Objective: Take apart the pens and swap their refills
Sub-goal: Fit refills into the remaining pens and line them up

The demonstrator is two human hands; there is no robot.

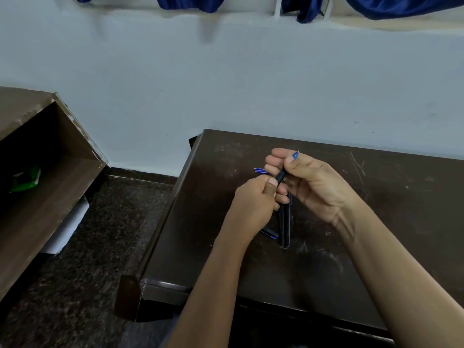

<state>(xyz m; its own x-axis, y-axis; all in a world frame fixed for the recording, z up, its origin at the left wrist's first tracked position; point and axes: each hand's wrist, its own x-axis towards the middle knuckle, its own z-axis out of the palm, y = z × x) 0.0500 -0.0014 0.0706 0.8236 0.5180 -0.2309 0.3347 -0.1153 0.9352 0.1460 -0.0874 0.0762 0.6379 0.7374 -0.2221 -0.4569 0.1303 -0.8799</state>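
Observation:
A dark pen (281,175) with a blue tip is held above the dark table (376,222), tip pointing up and away. My right hand (311,182) pinches its upper part near the tip. My left hand (253,199) grips its lower end with curled fingers and the thumb on top. Two dark pen barrels (285,227) lie side by side on the table under my hands. A short dark piece (270,232) lies just left of them. Thin blue refills (261,170) lie behind my hands, partly hidden.
The table stands against a pale wall (251,84). To the left is a brown wooden shelf unit (50,172) with a green packet (25,179) inside. Dark speckled floor (95,247) lies between shelf and table. Blue curtains (190,2) hang at the top.

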